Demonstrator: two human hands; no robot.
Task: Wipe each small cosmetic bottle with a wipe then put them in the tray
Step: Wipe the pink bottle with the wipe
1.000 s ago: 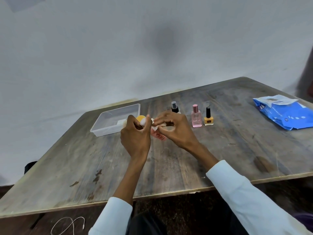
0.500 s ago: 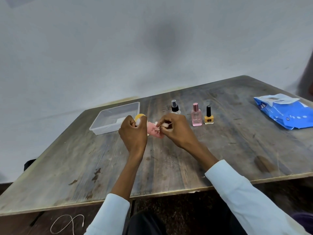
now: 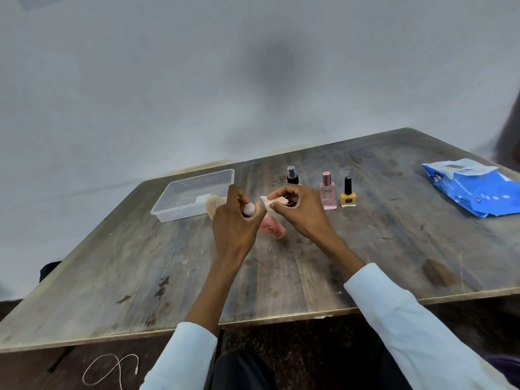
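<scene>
The left hand point(image 3: 235, 223) gripped a pink cosmetic bottle point(image 3: 272, 227) near its pale cap, fingers curled round the neck, the pink body slanting down and right towards the worktop point(image 3: 281, 277); whether its base touched the wood could not be told. The right hand point(image 3: 298, 212) pinched a small folded wipe point(image 3: 268, 203) between thumb and fingertips, held just beside the cap, perhaps touching it. The clear plastic tray point(image 3: 194, 197) sat just beyond the left hand, with something pale and blurred at its near corner (possibly a bottle already inside, too smeared to say). Three more stood upright in a row past the right hand: a black-capped spray bottle point(image 3: 292, 177), a pink perfume bottle point(image 3: 328, 194) and a yellow nail polish bottle point(image 3: 348, 192). A blue wipes pack point(image 3: 475, 190) lay well apart at the far right.

To wipe well, the left hand would probably do best to turn the bottle while the wipe ran down cap, neck and body, shifting grip so the covered part got cleaned before it went into the tray
</scene>
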